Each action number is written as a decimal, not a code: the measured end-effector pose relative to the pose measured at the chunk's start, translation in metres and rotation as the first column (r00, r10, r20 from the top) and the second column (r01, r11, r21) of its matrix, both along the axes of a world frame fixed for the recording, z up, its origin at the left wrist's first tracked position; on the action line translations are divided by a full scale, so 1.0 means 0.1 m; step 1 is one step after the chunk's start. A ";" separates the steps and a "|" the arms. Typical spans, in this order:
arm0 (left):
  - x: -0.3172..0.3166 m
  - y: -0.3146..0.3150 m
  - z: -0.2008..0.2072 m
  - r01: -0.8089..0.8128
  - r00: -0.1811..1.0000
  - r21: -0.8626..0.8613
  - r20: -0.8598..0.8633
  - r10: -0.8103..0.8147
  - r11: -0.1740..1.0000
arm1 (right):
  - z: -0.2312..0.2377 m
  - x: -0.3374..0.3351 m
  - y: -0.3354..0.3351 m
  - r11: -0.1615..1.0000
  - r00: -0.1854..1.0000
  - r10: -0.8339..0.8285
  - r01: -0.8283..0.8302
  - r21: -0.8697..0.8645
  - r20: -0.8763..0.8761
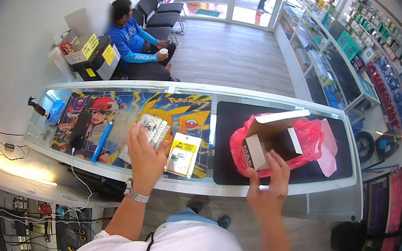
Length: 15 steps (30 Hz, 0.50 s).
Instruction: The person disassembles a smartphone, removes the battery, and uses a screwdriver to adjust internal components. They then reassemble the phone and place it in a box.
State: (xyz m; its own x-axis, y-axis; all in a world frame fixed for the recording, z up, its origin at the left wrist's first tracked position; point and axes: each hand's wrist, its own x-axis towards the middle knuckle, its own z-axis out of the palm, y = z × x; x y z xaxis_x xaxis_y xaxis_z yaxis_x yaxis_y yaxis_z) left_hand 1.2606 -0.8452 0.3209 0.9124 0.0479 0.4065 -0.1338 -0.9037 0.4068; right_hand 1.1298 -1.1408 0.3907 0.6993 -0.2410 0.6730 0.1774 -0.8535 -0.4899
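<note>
My left hand [147, 163], with a metal-band watch on its wrist, grips a bubble-wrapped packet [153, 128], fingers on one side and thumb on the other. Part of the wrap is hidden under the hand. Just right of it, a small clear packet with a yellow label [183, 156] lies on the colourful cartoon mat [128, 115]. My right hand [270, 186] is at the near side of an opened white cardboard box [258, 151], its thumb and fingers apart. The box sits tilted in a pink plastic bag [312, 138], its flaps raised and its inside dark.
A blue pen-like tool [102, 141] and a black phone-like device [79, 130] with a white cable lie at the mat's left. A black mat [220, 172] is under the bag. Beyond the glass counter [188, 183], a person in blue [128, 38] sits holding a cup.
</note>
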 end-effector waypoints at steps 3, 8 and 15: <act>0.18 0.58 0.00 -0.144 0.917 0.001 -0.375 0.134 0.990 | -0.08 -0.11 0.21 0.973 0.983 0.180 -0.185 0.140 0.047; 0.16 0.73 -0.01 -0.017 0.845 0.106 -0.530 0.071 0.994 | -0.30 0.04 0.62 0.897 0.937 0.348 -0.322 0.304 -0.035; -0.07 0.46 0.22 0.008 0.898 -0.525 -0.370 -0.237 0.851 | -0.48 0.27 1.11 0.693 0.779 0.541 -0.201 0.692 -0.315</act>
